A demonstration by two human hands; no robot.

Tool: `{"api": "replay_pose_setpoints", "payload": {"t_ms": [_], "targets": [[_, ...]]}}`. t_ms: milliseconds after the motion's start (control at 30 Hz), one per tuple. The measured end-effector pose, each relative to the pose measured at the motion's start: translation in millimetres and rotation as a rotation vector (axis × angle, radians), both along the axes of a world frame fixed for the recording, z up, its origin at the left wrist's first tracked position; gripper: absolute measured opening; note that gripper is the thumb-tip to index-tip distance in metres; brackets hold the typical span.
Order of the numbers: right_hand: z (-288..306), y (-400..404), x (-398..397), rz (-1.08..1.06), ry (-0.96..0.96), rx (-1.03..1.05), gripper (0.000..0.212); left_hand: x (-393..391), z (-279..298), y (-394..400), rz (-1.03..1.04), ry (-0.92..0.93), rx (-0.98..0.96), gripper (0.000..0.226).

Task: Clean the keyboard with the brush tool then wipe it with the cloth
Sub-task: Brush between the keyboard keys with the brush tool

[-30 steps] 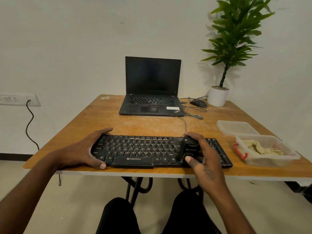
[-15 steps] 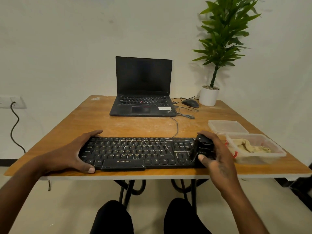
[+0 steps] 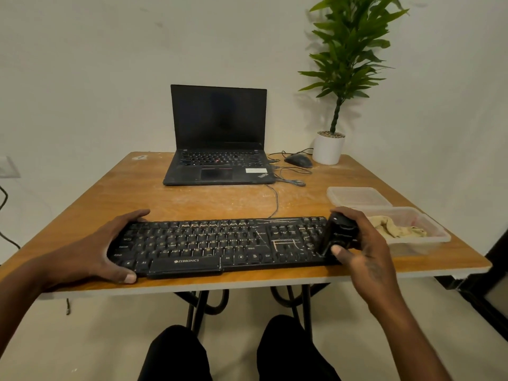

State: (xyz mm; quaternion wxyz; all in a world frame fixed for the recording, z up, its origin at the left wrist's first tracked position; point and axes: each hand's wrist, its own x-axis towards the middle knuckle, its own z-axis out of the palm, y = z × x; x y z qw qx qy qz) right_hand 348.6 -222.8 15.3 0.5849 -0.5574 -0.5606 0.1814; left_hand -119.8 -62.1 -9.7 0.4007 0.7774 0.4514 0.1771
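Here we are at the near edge of the worn orange-brown wooden table (image 3: 170,199), where the long black plastic keyboard (image 3: 209,243) lies flat, its keys streaked with pale dust, thickest on the right-hand block. The left hand (image 3: 101,248) clamps the keyboard's left end: fingers curled over the far edge, thumb hooked on the near edge, tip resting on the tabletop. Over on the right, the right hand (image 3: 365,251) grips the chunky black brush tool (image 3: 339,233), fingers wrapped over its top and far side, thumb pressed against its near face. The tool stands tilted on the keyboard's right end, over the number pad; its bristles are too dark to make out. Just beside that hand, the crumpled beige cloth (image 3: 395,228) sits inside the clear plastic tub (image 3: 428,240) near the right edge, and touching the tub's far side lies the clear flat lid (image 3: 357,196). Further back, an open black laptop (image 3: 218,141) with a dark screen, a black mouse (image 3: 298,160) with loose grey cable just beside it, and a leafy green plant in a white pot (image 3: 328,147) at the far right corner. Below the table, dark-trousered knees (image 3: 236,353).
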Motion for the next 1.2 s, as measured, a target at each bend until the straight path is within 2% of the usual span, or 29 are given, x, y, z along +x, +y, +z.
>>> {"api": "replay_pose_setpoints", "payload": {"t_ms": [233,533,767,967,1100,1200], "targets": [[-5,9,-42,0.18,-0.069,-0.021,0.079,-3,-5,5,0.014,-0.011,-0.005,0.138],[-2,0,29,-0.065,0.025,-0.008,0.08,-6,-10,11,0.039,-0.068,-0.011,0.142],[0,9,-5,0.108,0.008,-0.059,0.075,-9,-16,19,0.023,-0.105,0.003,0.145],[8,9,22,0.012,0.292,-0.082,0.082,-11,-21,23,0.036,-0.138,-0.02,0.146],[12,14,14,0.062,0.285,-0.13,0.089,-15,-24,28,0.029,-0.133,-0.031,0.147],[12,19,12,0.082,0.322,-0.175,0.084,-15,-26,28,0.047,-0.142,-0.036,0.146]]}}
